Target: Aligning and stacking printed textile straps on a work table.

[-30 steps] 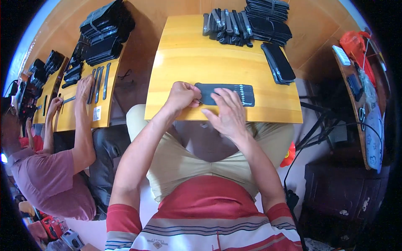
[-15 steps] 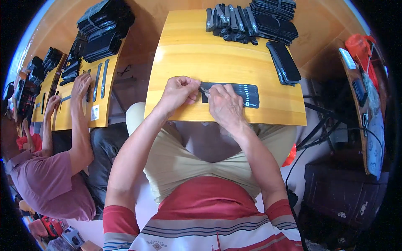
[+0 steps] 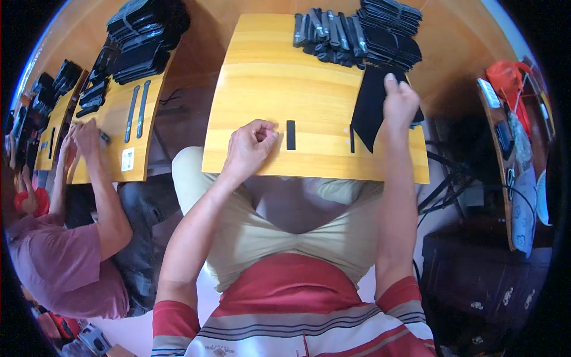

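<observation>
On the wooden table (image 3: 267,95), my left hand (image 3: 250,147) rests near the front edge, thumb and fingers curled together; what they hold, if anything, is hidden. Just right of it lies a short black strip (image 3: 291,135). At the table's right side my right hand (image 3: 401,106) is closed on a black fabric panel (image 3: 372,107), which hangs slanted with its pointed lower corner toward me. The panel covers most of the dark pieces beneath it. Beside that corner stands a thin dark strip (image 3: 352,140), its kind unclear.
Grey-and-black straps (image 3: 327,33) lie bunched at the back, beside stacked black panels (image 3: 389,44) tied in bundles. On the left, another person (image 3: 77,256) works at a second table (image 3: 119,137) with straps and black stacks. A board with a red bag (image 3: 508,83) stands far right.
My right hand has moved right and away from me, carrying the black panel off the table's front middle. The short black strip there now shows uncovered. My left hand has shifted slightly toward me.
</observation>
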Demonstrator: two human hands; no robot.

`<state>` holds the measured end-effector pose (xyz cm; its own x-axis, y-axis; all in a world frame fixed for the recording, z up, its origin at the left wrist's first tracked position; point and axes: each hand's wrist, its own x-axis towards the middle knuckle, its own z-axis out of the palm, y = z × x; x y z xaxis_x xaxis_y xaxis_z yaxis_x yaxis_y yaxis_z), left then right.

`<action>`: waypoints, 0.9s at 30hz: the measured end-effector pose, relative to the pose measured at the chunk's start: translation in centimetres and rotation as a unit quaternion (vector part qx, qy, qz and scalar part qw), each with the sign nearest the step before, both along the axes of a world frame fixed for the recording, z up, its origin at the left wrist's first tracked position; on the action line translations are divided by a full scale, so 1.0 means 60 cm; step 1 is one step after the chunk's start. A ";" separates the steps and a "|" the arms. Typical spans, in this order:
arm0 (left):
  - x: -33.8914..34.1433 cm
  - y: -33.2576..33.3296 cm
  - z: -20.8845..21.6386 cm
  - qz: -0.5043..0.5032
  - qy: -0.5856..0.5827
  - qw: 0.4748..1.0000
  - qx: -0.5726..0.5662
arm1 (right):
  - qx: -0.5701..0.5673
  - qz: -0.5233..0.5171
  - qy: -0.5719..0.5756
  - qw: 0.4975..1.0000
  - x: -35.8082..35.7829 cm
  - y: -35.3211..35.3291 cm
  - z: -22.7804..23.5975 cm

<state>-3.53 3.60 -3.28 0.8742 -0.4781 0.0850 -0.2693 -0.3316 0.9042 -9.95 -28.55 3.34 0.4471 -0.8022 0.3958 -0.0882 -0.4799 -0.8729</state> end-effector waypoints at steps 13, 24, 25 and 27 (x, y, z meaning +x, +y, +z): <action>-0.045 -0.026 0.033 -0.031 0.064 0.993 -0.099 | 0.169 0.196 -0.148 0.955 -0.120 0.062 0.090; -0.126 -0.078 0.126 -0.051 0.311 0.871 -0.376 | 0.165 0.349 -0.045 0.921 -0.149 0.216 0.001; -0.128 -0.074 0.119 -0.035 0.321 0.872 -0.368 | 0.183 0.365 -0.028 0.912 -0.152 0.220 -0.005; -0.132 -0.073 0.115 -0.017 0.323 0.866 -0.381 | 0.225 0.392 0.000 0.892 -0.163 0.231 0.005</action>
<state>-11.43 -0.79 3.64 0.8435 -0.5246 -0.1154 0.3773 0.4257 0.8225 -19.70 -14.70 3.66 0.9406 -0.3200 0.1138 0.1216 0.0046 -0.9926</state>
